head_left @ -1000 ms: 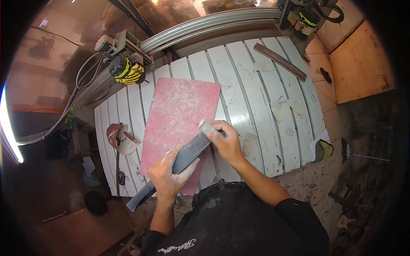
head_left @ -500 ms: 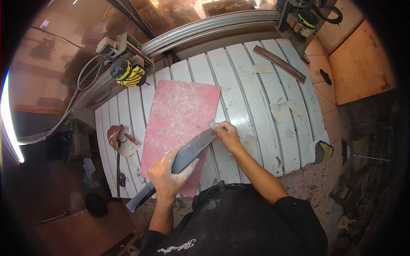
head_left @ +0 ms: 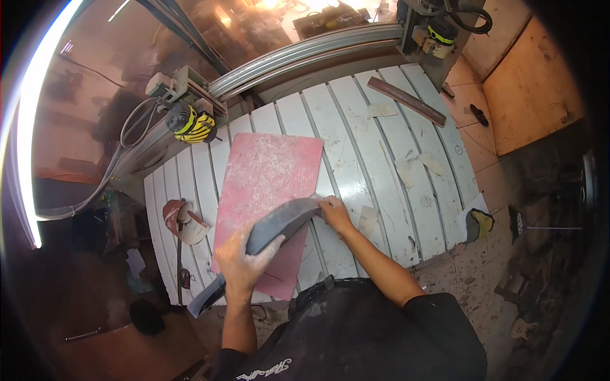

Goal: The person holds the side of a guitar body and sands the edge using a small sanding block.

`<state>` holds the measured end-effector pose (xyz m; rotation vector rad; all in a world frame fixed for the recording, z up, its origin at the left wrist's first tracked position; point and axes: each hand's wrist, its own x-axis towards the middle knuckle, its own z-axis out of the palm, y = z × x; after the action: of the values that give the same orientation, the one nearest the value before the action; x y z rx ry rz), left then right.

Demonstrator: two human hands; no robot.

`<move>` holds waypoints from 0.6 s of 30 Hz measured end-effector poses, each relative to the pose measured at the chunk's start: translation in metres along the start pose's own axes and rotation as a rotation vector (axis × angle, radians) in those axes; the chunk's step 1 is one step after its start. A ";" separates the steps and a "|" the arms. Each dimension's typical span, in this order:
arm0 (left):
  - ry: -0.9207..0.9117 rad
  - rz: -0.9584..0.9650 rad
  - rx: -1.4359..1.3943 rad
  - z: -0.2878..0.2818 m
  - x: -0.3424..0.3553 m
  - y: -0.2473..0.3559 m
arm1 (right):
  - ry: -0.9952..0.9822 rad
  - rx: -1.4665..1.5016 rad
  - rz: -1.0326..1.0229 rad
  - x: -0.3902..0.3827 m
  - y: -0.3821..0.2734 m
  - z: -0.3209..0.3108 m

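Head view: left hand [head_left: 239, 261] clasps a curved grey piece [head_left: 279, 222], pink board [head_left: 270, 166] beneath; right hand [head_left: 333, 213] at the piece's tip, hold unclear.

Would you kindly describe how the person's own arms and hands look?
The left hand and right hand are ungloved, with whitish dust on the left. Bare forearms meet short black sleeves of a top with white script lettering.
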<state>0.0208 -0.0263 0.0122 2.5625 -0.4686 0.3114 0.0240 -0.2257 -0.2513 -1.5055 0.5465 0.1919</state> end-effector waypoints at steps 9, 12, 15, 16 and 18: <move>0.364 -0.033 -0.280 -0.080 -0.008 -0.018 | -0.055 0.510 -0.128 -0.031 -0.127 -0.023; 0.627 0.063 -0.390 -0.097 -0.028 -0.033 | -0.099 0.634 -0.478 -0.071 -0.218 -0.029; 0.884 0.132 -0.476 -0.081 -0.038 -0.053 | -0.113 0.505 -0.782 -0.085 -0.269 -0.029; 0.965 0.105 -0.500 -0.067 -0.039 -0.057 | -0.124 0.495 -0.808 -0.079 -0.274 -0.026; 0.987 0.053 -0.563 -0.044 -0.040 -0.056 | -0.131 0.487 -0.846 -0.057 -0.276 -0.015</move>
<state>0.0005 0.0529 0.0121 1.5876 -0.1896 1.1816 0.0947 -0.2498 0.0211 -1.1207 -0.1739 -0.4690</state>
